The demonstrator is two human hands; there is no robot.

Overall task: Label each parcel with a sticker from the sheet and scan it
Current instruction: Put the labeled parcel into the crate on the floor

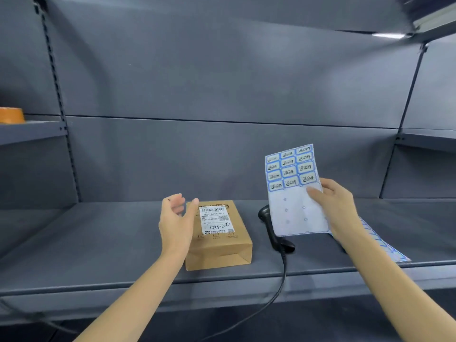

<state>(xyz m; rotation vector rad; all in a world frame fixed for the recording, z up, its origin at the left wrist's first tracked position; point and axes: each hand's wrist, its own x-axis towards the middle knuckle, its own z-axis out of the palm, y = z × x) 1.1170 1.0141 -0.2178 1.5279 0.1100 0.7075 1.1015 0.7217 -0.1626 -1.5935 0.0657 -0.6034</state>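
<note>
Right hand [332,201]: fingers pinch the sticker sheet [294,191], at 3 o'clock.
Left hand [176,218]: fingers open, beside the brown parcel [218,239].

You cannot read the blue-framed stickers on the sticker sheet [293,191], whose writing is too small and smeared, and the sheet hides the upper part of the black scanner [274,233], while the fingers of your right hand [338,206] are out of sight behind the sheet except for the thumb. The fine print on the white label [216,219] of the brown parcel [219,245] is too small to make out, and your left hand [176,218] covers the parcel's near-left edge. A second sheet [385,245] lies mostly hidden under your right forearm, the orange object [11,114] is cut off by the left edge, and the scanner's cable [276,292] leaves at the bottom edge.
</note>
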